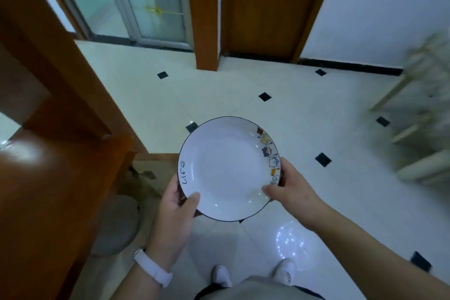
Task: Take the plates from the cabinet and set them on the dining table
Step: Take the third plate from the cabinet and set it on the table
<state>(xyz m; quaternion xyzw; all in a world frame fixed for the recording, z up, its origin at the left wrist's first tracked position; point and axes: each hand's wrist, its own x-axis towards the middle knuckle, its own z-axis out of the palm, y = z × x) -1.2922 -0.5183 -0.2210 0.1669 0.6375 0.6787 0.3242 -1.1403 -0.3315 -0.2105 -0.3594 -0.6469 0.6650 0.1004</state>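
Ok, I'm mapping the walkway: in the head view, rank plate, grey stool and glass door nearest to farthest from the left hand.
1. plate: held in the left hand.
2. grey stool: low, to its left.
3. glass door: far ahead, across the floor.

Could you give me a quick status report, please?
Left hand and right hand grip the plate by opposite rims. Plate level, empty, over tiled floor. Wooden furniture close at left.

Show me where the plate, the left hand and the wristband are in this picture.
plate [226, 170], head view, on its white centre.
left hand [173, 206], head view, on the middle of the hand.
wristband [151, 266], head view, on the white strap.
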